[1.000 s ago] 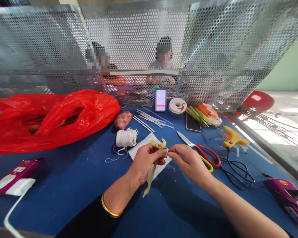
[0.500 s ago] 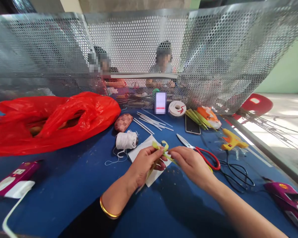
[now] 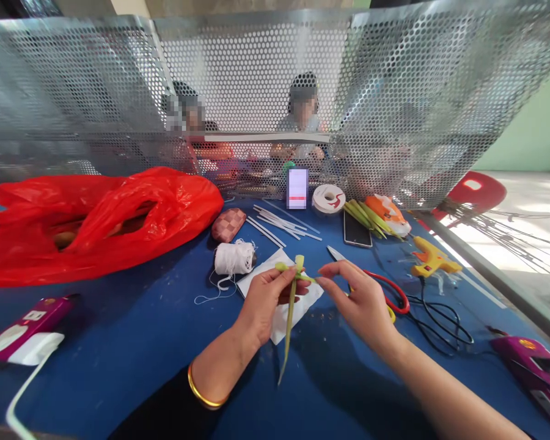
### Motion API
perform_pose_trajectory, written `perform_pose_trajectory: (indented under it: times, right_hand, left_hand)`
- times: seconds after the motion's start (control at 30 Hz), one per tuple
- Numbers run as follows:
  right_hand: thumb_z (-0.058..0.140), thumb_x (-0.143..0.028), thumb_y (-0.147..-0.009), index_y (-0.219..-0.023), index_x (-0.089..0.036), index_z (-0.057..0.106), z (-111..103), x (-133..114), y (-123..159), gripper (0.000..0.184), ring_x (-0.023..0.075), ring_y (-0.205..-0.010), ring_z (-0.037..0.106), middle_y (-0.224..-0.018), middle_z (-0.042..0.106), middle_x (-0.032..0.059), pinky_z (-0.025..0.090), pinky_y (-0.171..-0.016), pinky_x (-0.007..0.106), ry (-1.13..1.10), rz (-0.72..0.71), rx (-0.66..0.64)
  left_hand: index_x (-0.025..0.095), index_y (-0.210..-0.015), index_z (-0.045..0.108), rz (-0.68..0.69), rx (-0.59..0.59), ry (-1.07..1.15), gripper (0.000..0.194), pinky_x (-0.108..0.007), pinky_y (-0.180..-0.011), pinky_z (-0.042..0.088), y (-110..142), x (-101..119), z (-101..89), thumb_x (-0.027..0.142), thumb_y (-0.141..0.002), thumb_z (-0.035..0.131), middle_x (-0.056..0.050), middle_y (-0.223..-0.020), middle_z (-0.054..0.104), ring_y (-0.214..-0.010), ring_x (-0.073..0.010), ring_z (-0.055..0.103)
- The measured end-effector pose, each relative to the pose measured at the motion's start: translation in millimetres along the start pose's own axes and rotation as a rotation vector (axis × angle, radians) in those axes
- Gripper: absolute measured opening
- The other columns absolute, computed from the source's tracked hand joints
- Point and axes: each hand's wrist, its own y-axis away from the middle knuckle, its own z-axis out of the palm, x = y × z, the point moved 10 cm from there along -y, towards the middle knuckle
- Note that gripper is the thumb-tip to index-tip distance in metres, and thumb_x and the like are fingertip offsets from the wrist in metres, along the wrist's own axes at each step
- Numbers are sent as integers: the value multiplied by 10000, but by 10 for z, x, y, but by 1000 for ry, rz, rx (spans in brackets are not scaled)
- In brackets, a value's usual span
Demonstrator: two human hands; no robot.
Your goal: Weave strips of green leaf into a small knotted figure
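Just above a white sheet of paper (image 3: 280,330), my left hand (image 3: 262,304) is closed, pinching a folded green leaf strip (image 3: 289,315). Small loops of the strip stick up over the fingertips, and one long tail hangs down toward the table. From the fold a short end reaches right to the fingertips of my right hand (image 3: 364,305), whose thumb and index finger pinch its tip. Scissors (image 3: 402,300) with red and yellow handles lie beside and partly behind my right hand. Left of the paper sits a spool of white string (image 3: 231,259).
White sticks (image 3: 282,221), a checked pouch (image 3: 228,224), a ribbon roll (image 3: 329,198), a phone (image 3: 357,232) and green leaves (image 3: 366,215) lie farther back. A red bag (image 3: 96,244) fills the left. A yellow glue gun (image 3: 433,260) is right. Perforated metal (image 3: 256,73) stands behind.
The leaf strip has turned in my left hand, so its long tail now hangs more upright. My right hand has drawn slightly away to the right, with the short end stretched between the hands.
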Motion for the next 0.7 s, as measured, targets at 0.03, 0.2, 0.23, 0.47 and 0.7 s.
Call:
perform_pose_trajectory:
  times: [0.03,0.2,0.23,0.47,0.7]
  right_hand:
    - [569,-286,-907,-876,-181,639,-48,-118,25,130,193,-791,618,-833,685,49,441,-720,314,77,-108,53]
    - [549,-206,-920,-937,-185,659,133,-396,163,113,190,-712,616,-775,676,45,407,-682,322,259,-385,1]
    - [530,-223,-933,-966,-186,659,182,-343,150,138,192,-735,625,-798,679,50,418,-685,315,190,-328,-40]
    - [551,-327,-892,-826,-180,660,549,115,172,194,162,-733,598,-787,670,15,461,-683,255,-391,247,-303]
    - [528,-316,-898,-753,-180,588,639,85,245,207,126,-644,560,-700,623,-10,435,-617,229,-454,319,-389]
  left_hand:
    - [125,-936,722,2,-2,25,333,-263,-746,496,0,10,1,423,-792,686,-84,-801,741,-754,-164,690]
    - [148,-961,727,58,-50,134,303,-316,-846,493,18,55,57,395,-794,677,-84,-864,752,-867,-201,690]
    - [150,-965,730,77,-54,151,296,-326,-877,485,24,65,66,381,-785,688,-82,-876,753,-894,-209,687]
    - [146,-911,758,104,-69,134,242,-321,-931,452,10,9,126,301,-725,745,-96,-1005,734,-997,-221,654]
    - [166,-844,753,142,54,113,251,-286,-719,493,-68,-33,-10,302,-641,813,-50,-786,727,-756,-176,660]
